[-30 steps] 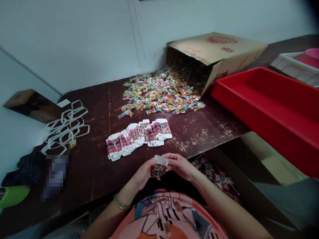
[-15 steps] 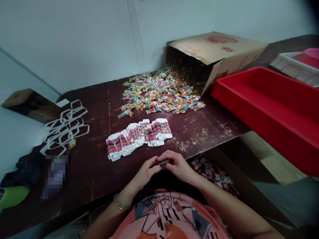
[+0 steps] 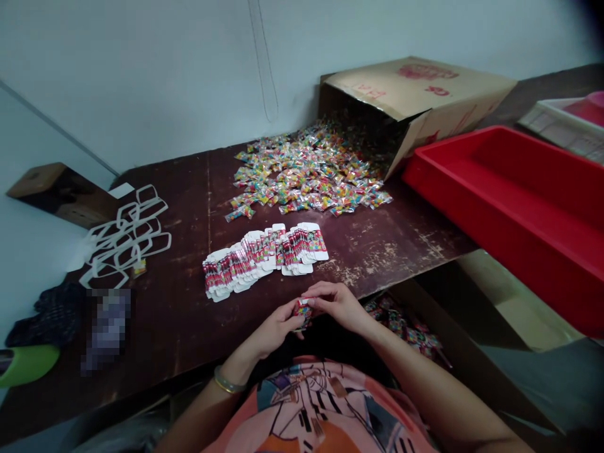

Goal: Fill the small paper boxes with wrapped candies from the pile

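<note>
A small printed candy box (image 3: pixel 303 309), red and multicoloured, is held between both hands just off the table's front edge. My left hand (image 3: pixel 276 328) grips its left side, the bracelet on that wrist showing. My right hand (image 3: pixel 337 305) has its fingers closed at the box's top end, where a bit of white shows. Beyond the hands lies an overlapping row of flat, unfilled candy boxes (image 3: pixel 257 257) with white flaps. Farther back spreads a heap of clear candy packets (image 3: pixel 302 170) with bright sweets inside.
An open carton (image 3: pixel 415 88) lies on its side behind the heap. To the right stands a red tray (image 3: pixel 509 207). Below the table edge, a carton holds several printed boxes (image 3: pixel 410 330). White loop frames (image 3: pixel 127 242), a brown box (image 3: pixel 63 192) and dark cloth (image 3: pixel 47 314) lie at left.
The candy box has turned so that its printed face shows; before, only a thin edge was visible between my fingers. The view has shifted slightly.
</note>
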`<state>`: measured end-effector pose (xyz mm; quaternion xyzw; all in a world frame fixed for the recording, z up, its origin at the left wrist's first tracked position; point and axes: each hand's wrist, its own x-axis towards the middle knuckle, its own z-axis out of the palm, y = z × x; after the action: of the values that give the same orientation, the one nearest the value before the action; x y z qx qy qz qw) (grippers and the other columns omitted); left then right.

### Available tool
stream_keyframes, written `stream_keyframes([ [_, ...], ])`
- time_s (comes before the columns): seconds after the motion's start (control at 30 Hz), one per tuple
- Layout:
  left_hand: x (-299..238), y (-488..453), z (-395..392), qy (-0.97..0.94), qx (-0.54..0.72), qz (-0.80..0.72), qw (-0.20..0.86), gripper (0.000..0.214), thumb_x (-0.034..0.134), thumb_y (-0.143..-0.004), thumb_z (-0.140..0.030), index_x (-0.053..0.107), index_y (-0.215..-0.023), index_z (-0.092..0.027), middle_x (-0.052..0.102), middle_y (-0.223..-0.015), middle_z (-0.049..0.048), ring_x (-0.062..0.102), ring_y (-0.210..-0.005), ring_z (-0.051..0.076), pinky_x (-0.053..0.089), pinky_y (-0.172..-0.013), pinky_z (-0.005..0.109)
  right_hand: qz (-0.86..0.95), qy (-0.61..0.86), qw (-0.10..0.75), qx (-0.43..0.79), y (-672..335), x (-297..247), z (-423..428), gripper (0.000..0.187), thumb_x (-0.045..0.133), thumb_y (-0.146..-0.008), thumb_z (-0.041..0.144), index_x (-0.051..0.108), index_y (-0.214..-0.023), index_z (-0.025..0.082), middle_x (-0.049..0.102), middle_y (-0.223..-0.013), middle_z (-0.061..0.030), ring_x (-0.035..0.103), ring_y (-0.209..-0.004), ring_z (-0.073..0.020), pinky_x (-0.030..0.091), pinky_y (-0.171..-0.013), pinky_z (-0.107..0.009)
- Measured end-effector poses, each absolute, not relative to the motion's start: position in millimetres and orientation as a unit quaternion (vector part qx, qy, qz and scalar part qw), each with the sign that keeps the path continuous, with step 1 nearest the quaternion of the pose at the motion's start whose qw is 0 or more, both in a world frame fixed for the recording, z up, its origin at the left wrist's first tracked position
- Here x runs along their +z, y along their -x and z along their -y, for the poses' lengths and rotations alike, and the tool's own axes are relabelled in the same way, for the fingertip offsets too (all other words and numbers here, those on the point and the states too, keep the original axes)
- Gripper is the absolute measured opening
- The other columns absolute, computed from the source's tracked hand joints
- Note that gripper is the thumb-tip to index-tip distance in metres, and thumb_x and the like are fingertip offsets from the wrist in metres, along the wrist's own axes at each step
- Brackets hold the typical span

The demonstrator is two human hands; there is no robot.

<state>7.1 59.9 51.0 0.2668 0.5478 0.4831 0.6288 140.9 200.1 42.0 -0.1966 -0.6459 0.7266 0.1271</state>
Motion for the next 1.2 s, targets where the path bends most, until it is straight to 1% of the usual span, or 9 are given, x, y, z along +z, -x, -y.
stream_keyframes([
  [0.2,41,-7,-53,-0.230,0.456,-0.555,0.656,0.044,0.062,-0.081,-0.033,0.056,-0.122,-0.019,0.060,-0.100,0.0066,0.055,-0.086,0.020,0.048,-0.062,0.025,0.710,0.169,0.194,0.656,-147,16,-174,0.025,0.062,-0.086,0.033,0.071,-0.108,0.026,0.066,-0.108,-0.0060,0.061,-0.099,-0.0189,0.047,-0.091,-0.034],
  [0.33,40,-23,-59,-0.187,0.475,-0.501,0.699,0.052,0.063,-0.081,-0.039,0.052,-0.128,-0.020,0.060,-0.109,0.0093,0.058,-0.087,0.021,0.050,-0.066,0.030,0.737,0.199,0.209,0.612,-173,28,-182,0.024,0.058,-0.088,0.033,0.071,-0.108,0.027,0.068,-0.104,-0.0069,0.062,-0.096,-0.0200,0.048,-0.087,-0.035],
  [0.47,47,-24,-67,-0.245,0.478,-0.501,0.678,0.048,0.063,-0.083,-0.036,0.053,-0.129,-0.024,0.055,-0.127,0.0093,0.052,-0.114,0.024,0.044,-0.090,0.034,0.800,0.170,0.071,0.571,-214,64,-229,0.021,0.056,-0.089,0.033,0.075,-0.090,0.022,0.070,-0.092,-0.0071,0.063,-0.086,-0.0199,0.047,-0.081,-0.032],
  [0.57,49,-14,-71,-0.226,0.486,-0.544,0.646,0.041,0.061,-0.084,-0.038,0.059,-0.121,-0.021,0.059,-0.120,0.0106,0.055,-0.108,0.023,0.043,-0.089,0.033,0.852,0.112,-0.009,0.511,-213,74,-262,0.022,0.056,-0.089,0.033,0.073,-0.083,0.020,0.070,-0.089,-0.0065,0.063,-0.083,-0.0190,0.047,-0.079,-0.030],
  [0.7,47,-11,-74,-0.184,0.503,-0.547,0.644,0.034,0.059,-0.084,-0.038,0.062,-0.112,-0.018,0.062,-0.108,0.0099,0.060,-0.096,0.020,0.044,-0.081,0.031,0.920,0.131,0.095,0.357,-149,48,-294,0.028,0.049,-0.092,0.023,0.064,-0.115,0.017,0.063,-0.118,-0.0108,0.057,-0.110,-0.0209,0.042,-0.095,-0.032],
  [0.8,44,-14,-69,-0.196,0.485,-0.543,0.657,0.034,0.061,-0.082,-0.039,0.063,-0.109,-0.017,0.063,-0.104,0.0099,0.060,-0.092,0.020,0.044,-0.079,0.031,0.970,0.135,0.060,0.192,-94,29,-313,0.048,0.056,-0.087,0.023,0.048,-0.133,0.010,0.048,-0.137,-0.0179,0.046,-0.124,-0.0253,0.038,-0.102,-0.035],
  [0.87,43,-15,-64,-0.193,0.477,-0.547,0.660,0.036,0.063,-0.081,-0.041,0.064,-0.108,-0.017,0.064,-0.102,0.0101,0.060,-0.090,0.020,0.045,-0.077,0.030,0.982,0.118,0.024,0.144,-71,25,-320,0.053,0.064,-0.082,0.024,0.050,-0.130,0.007,0.051,-0.132,-0.0203,0.050,-0.119,-0.0282,0.040,-0.098,-0.036],
  [1.0,39,-12,-63,-0.164,0.493,-0.552,0.652,0.038,0.066,-0.078,-0.041,0.064,-0.106,-0.015,0.064,-0.100,0.0105,0.061,-0.087,0.020,0.045,-0.075,0.031,0.985,0.127,0.007,0.116,-61,37,-320,0.021,0.052,-0.087,0.012,0.062,-0.104,0.006,0.065,-0.103,-0.0198,0.061,-0.094,-0.0267,0.046,-0.082,-0.034],
  [1.2,37,-3,-81,-0.078,0.628,-0.438,0.638,0.048,0.056,-0.083,-0.049,0.058,-0.119,-0.018,0.063,-0.118,0.0130,0.058,-0.108,0.026,0.045,-0.089,0.037,0.987,0.095,0.040,0.122,-108,49,-239,0.016,0.051,-0.089,0.016,0.063,-0.099,0.018,0.068,-0.092,-0.0095,0.061,-0.084,-0.0205,0.045,-0.077,-0.029],
])
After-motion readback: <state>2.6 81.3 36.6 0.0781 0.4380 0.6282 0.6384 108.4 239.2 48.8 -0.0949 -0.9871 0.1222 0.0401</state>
